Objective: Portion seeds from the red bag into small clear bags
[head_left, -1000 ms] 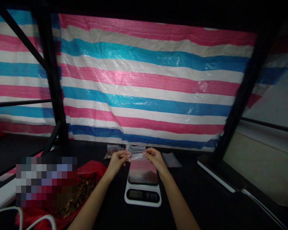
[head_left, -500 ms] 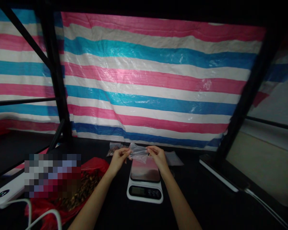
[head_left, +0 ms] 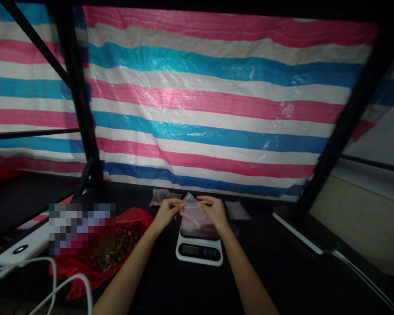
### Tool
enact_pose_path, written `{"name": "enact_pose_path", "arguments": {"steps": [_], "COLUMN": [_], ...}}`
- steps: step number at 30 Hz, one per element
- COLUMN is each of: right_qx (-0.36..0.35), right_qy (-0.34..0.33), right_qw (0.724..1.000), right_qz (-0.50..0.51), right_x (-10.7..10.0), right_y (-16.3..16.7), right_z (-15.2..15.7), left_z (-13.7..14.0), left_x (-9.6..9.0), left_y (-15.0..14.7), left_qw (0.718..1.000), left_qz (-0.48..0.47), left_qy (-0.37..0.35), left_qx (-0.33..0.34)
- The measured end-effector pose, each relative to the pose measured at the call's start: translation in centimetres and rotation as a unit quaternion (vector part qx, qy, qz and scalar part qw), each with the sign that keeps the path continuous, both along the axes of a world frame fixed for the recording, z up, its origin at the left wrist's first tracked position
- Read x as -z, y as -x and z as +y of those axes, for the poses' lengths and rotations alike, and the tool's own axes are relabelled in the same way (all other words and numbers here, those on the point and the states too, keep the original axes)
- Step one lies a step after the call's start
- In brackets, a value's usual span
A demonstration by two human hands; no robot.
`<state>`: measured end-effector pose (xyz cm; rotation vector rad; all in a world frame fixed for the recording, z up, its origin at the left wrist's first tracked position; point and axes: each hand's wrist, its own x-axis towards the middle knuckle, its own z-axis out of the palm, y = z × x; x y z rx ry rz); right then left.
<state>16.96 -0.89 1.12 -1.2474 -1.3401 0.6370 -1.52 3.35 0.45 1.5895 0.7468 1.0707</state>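
Note:
A clear plastic bag [head_left: 194, 212] hangs between my hands, over the plate of a white digital kitchen scale [head_left: 199, 252]. My left hand [head_left: 167, 213] pinches its left upper edge. At the right upper edge, my right hand [head_left: 214, 211] has its fingers closed on the same bag. The bag looks flat, with nothing visible inside. Behind my left hand lie small filled clear bags [head_left: 158, 197] with brownish contents. A stack of flat clear bags [head_left: 237, 210] rests to the right of my right hand.
On the left, an open red plastic bag [head_left: 134, 215] holds many small brown pieces [head_left: 131, 239]. A white device [head_left: 22, 250] with white cables [head_left: 82, 280] sits beside it. A dark flat device with a white edge [head_left: 297, 232] lies at right. Black posts [head_left: 80, 100] frame a striped sheet [head_left: 210, 105].
The clear bag, stretched sideways before, now hangs down more upright over the scale plate. My hands stay on its upper edges. The view has shifted slightly.

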Motion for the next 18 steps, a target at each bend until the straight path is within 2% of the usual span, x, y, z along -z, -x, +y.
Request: {"name": "enact_pose_path", "arguments": {"steps": [4,8,13,18], "right_qx": [-0.037,-0.017,-0.017,-0.006], "right_qy": [0.017,0.028,0.003,-0.025], "right_qw": [0.999,0.998,1.000,0.999], "right_qz": [-0.006,-0.046,0.018,0.034], "right_x": [-0.29,-0.13,0.39,0.49], "right_y": [-0.02,0.36,0.58,0.74], "right_z": [-0.33,-0.49,-0.05,0.27], "left_z": [-0.06,-0.54,-0.34,0.05], "left_x": [-0.06,0.05,0.16,0.31], "left_y": [0.32,0.15,0.00,0.02], "left_qw": [1.000,0.998,0.999,1.000], "left_qz": [0.010,0.048,0.038,0.023], "left_qy": [-0.008,-0.018,-0.015,-0.013], "left_qx": [0.006,0.033,0.006,-0.011]}}
